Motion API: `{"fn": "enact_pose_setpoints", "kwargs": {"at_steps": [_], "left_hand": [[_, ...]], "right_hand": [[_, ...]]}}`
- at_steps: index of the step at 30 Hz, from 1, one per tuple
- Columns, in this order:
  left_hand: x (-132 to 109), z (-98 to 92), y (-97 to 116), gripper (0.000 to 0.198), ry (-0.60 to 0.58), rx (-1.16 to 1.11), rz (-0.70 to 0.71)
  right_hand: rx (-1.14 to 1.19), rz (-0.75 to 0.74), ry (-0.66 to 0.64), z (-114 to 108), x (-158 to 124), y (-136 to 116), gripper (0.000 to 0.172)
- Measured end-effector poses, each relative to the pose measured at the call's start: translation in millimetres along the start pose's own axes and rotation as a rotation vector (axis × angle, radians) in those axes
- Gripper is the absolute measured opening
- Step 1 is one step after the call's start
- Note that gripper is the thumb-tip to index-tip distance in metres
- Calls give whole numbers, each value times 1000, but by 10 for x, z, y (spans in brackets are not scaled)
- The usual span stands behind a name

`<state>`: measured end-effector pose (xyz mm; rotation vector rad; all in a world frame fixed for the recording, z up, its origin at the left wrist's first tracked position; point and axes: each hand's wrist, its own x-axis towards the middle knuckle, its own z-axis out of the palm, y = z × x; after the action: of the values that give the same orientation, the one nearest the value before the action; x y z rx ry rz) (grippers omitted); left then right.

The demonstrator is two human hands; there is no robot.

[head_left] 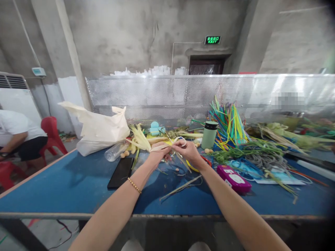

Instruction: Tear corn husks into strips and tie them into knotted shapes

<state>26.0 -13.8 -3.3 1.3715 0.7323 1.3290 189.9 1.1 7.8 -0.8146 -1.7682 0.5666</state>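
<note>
Above the middle of the blue table, my left hand (160,153) is closed around a pale corn husk strip (157,147). Opposite it, almost touching, my right hand (187,152) pinches the same strip, which curls into a small loop (180,140) over the fingers. A thin dry stalk hangs below the right fingers. Just left of my hands lies a bunch of pale yellow corn husks (141,138). Loose dry strips (180,188) rest on the table between my forearms. What lies inside my left palm is hidden.
A black phone (120,173), clear bottle (115,151) and cream bag (103,129) are left. To the right stand a green flask (209,135), purple case (233,179), coloured strips (230,122) and tangled green cords (240,151). Perforated metal panels line the back. A person sits far left.
</note>
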Motion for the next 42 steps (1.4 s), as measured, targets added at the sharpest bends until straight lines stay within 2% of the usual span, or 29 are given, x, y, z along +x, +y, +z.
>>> {"fn": "enact_pose_setpoints", "kwargs": {"at_steps": [3,7,11,14,16,21,27,33,38,42], "left_hand": [[-1,22,3,26,-4,13,-37],[7,22,4,22,31,5,-114],[5,-5,12,14,8,-56,-130],[12,-29,15,18,-37,-105,-147],[19,-36,13,20,-63,-99,-172],[15,-40,-2,22,-115,-73,-204],[4,-71,-62,18,-237,-44,-117],[-6,-65,-25,27,-274,-76,-168],[-9,-52,-4,34,-226,-68,-155],[0,-47,-13,28,-206,-80,-189]], "right_hand": [[-24,-50,19,17,-1,-5,19],[-60,-34,30,26,-5,-39,12],[50,74,-3,11,-23,-87,14],[197,165,-38,-3,-40,-118,22],[222,168,-45,-10,-47,-125,22],[100,133,-14,-26,-54,-88,22],[-49,63,-19,-45,-42,-120,12],[1,96,-15,-64,-59,-178,8],[52,135,15,-65,-64,-161,8],[45,135,9,-67,-58,-175,9]]}}
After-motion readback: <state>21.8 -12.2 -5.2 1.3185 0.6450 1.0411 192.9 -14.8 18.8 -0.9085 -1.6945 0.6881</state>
